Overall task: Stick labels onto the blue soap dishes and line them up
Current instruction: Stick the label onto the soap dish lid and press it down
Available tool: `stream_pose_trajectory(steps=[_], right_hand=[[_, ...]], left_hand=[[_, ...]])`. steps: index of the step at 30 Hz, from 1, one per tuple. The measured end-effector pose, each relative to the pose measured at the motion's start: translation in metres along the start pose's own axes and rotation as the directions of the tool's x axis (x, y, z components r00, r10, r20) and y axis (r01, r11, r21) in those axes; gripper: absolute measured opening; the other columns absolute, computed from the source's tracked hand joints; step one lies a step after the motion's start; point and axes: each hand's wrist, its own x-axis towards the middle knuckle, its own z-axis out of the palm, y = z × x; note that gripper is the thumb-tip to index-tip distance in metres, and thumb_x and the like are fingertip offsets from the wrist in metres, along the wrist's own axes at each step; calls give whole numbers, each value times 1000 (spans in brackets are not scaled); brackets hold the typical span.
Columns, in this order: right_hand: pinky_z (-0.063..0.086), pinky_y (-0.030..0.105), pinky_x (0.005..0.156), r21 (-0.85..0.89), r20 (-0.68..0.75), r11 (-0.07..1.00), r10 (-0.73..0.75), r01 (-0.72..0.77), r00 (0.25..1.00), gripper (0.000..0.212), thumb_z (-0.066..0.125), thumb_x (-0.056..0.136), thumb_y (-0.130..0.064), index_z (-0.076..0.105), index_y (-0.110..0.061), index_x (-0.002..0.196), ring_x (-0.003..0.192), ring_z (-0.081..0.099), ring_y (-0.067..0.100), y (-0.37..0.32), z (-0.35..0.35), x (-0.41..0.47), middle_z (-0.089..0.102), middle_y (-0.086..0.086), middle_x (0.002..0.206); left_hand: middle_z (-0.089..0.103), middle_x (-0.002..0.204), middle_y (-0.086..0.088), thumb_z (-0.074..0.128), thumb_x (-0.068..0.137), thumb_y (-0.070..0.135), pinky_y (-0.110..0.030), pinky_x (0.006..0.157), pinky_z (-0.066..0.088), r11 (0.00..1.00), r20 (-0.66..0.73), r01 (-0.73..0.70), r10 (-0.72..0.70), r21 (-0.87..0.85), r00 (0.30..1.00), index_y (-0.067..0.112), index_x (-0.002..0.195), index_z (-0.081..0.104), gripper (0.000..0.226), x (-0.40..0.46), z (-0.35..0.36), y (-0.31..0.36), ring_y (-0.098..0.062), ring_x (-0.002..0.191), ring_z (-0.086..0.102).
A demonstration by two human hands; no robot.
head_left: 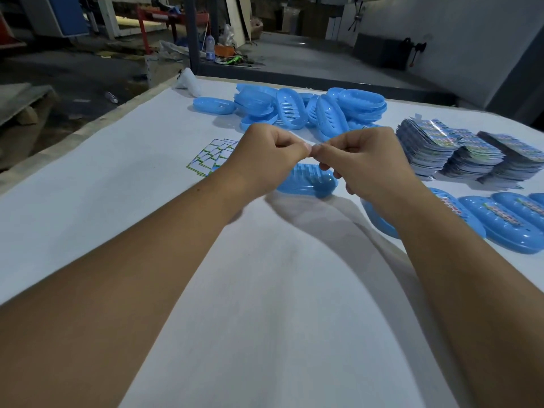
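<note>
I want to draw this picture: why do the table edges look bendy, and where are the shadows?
In the head view, the wide-angle lens bows the white table edges. Soft grey shadows of the arms fall on the cloth below the left hand and right hand. The single soap dish beneath them looks slightly smeared by blur. The label stacks glint faintly, and the background is dim.

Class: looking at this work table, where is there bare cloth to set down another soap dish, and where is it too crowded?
Bare cloth lies near the viewer, between the two forearms, and at the left, from the table edge to the backing papers. Crowded: the far heap of unlabelled dishes, the label stacks at right, and the labelled row below them. One dish lies under the hands.
</note>
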Motion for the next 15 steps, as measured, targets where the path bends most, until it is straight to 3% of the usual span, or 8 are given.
stream_pose_trajectory(steps=[2, 4, 7, 9, 12, 15], right_hand=[[39, 20, 43, 10, 30, 999, -41, 41, 999, 25, 74, 91, -40, 78, -26, 71, 52, 48, 6, -1, 1, -1, 71, -9, 63], [43, 22, 45, -9, 25, 999, -42, 43, 999, 26, 68, 96, -39, 79, -25, 77, 52, 50, 5, 0, 2, -1, 73, -9, 69], [52, 35, 54, -117, -55, 993, 21, -27, 998, 28, 70, 93, -37, 77, -21, 72, 56, 53, 9, 4, 1, 5, 75, -2, 72], [55, 41, 59, -145, -75, 986, 76, -86, 994, 28, 72, 89, -39, 77, -19, 71, 58, 53, 14, 7, -1, 7, 76, 8, 77], [47, 37, 55, -94, -80, 990, 98, -105, 992, 29, 75, 85, -43, 78, -19, 68, 58, 49, 19, 7, -2, 9, 73, 18, 81], [45, 35, 55, -80, -74, 990, 110, -116, 991, 26, 76, 84, -40, 78, -19, 68, 58, 50, 18, 7, 0, 9, 74, 15, 80]], left_hand=[[73, 71, 7, 67, 91, 39, -9, 59, 47, 1000, -22, 15, -16, -12, 1000, 28, 75, 79, 23, 1, -2, 0, 4, 70, 63], [74, 75, 14, 68, 91, 45, -3, 57, 44, 1000, -65, 24, -25, -15, 998, 26, 80, 80, 24, 3, -2, 0, 6, 75, 65], [71, 68, 20, 73, 88, 43, -2, 49, 40, 999, -139, 42, -44, -22, 989, 24, 81, 77, 21, 7, -2, -1, 11, 65, 61], [72, 72, 13, 73, 89, 39, -2, 47, 41, 998, -159, 61, -63, -21, 985, 24, 79, 76, 18, 9, -2, -2, 11, 67, 62], [70, 71, 8, 71, 89, 38, -3, 44, 39, 998, -151, 60, -61, -6, 987, 24, 75, 75, 20, 10, -1, -3, 13, 59, 57], [70, 71, 10, 72, 88, 39, -4, 43, 38, 999, -140, 52, -52, -1, 989, 22, 77, 77, 20, 11, 0, -5, 12, 56, 56]])
